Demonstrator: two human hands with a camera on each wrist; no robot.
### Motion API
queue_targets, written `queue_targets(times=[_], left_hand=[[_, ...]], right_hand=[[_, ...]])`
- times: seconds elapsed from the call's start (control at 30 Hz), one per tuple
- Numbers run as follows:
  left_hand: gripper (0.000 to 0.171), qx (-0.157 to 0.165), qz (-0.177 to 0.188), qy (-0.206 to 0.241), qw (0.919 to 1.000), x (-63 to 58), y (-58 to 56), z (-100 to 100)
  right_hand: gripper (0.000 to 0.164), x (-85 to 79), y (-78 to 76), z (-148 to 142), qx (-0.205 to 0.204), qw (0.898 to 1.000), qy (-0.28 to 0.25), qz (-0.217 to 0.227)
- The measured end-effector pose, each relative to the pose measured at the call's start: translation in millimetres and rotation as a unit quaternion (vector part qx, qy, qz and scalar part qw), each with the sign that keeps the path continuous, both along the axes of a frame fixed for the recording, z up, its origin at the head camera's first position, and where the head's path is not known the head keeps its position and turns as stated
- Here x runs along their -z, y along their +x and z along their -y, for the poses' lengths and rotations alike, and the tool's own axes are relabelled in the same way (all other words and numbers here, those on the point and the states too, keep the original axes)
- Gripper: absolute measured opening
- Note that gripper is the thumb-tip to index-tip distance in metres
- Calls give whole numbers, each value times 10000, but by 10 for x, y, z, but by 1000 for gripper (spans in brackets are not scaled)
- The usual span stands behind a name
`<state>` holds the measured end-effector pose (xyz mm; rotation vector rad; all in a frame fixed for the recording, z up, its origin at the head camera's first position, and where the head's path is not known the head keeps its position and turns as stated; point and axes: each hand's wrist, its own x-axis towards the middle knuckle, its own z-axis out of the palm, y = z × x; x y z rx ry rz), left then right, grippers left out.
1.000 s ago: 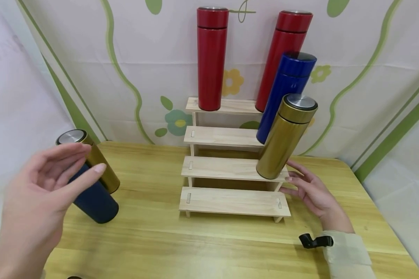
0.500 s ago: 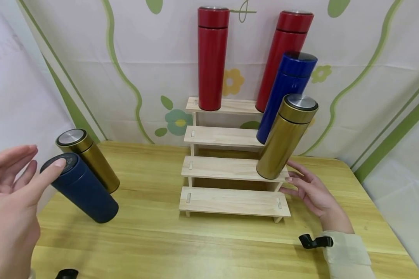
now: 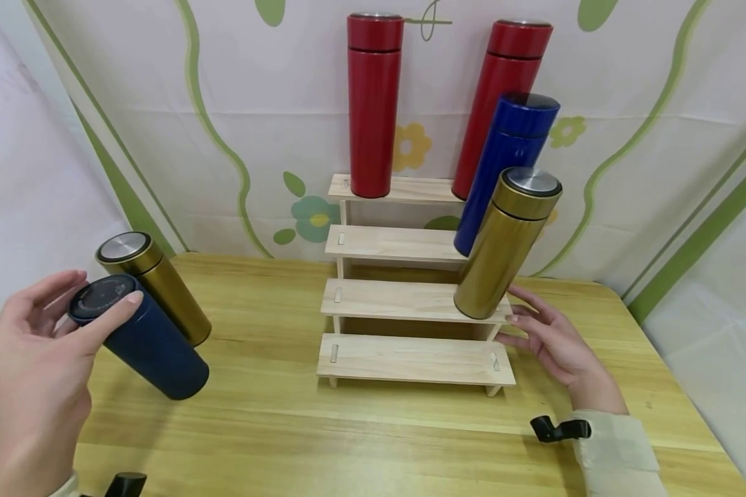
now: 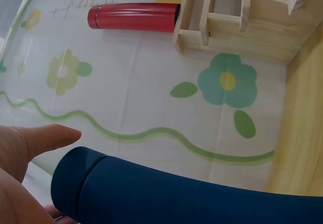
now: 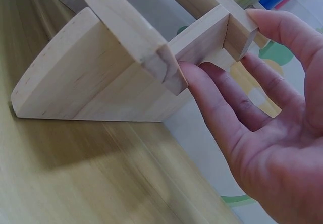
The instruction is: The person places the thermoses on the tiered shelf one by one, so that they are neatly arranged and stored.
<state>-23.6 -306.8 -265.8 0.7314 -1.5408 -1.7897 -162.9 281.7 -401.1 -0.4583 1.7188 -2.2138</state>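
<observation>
In the head view my left hand (image 3: 43, 352) is at the top of a dark blue thermos (image 3: 155, 345), its thumb straight across the near side of the lid and its fingers behind. The left wrist view shows a small gap between the thumb (image 4: 55, 135) and the lid. The thermos stands on the table in front of a gold thermos (image 3: 174, 290). My right hand (image 3: 553, 338) holds the right end of a stepped wooden rack (image 3: 404, 359), with its digits round the end of a step (image 5: 239, 37).
On the rack's top step stand two red thermoses (image 3: 373, 117) (image 3: 497, 96). A blue thermos (image 3: 503, 166) and a gold thermos (image 3: 503, 255) occupy the right side of the middle steps. A patterned cloth (image 3: 255, 138) hangs behind the wooden table (image 3: 298, 442).
My left hand first drew back leftward from in front of the dark blue thermos, then came in again toward its lid. My right hand has stayed at the rack.
</observation>
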Motion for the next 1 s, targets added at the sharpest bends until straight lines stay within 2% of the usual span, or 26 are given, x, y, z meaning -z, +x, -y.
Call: queue_targets(times=[0.13,0.37,0.7,1.0], left_hand=[[71,161,-31,122,9998,27,-24,3],[75,189,382,-28,9991,78,-36,-4],[68,512,654,-138,9964,153,37,55],[65,609,822,-284,9943,229,39,155]], right_hand=[[52,-9,-1,5,23,10000,3,1],[51,-9,7,6,100,9999,110,19],[50,-20,5,12,124,9998,176,8],[51,-2,14,-3,99,9998,143,-49]])
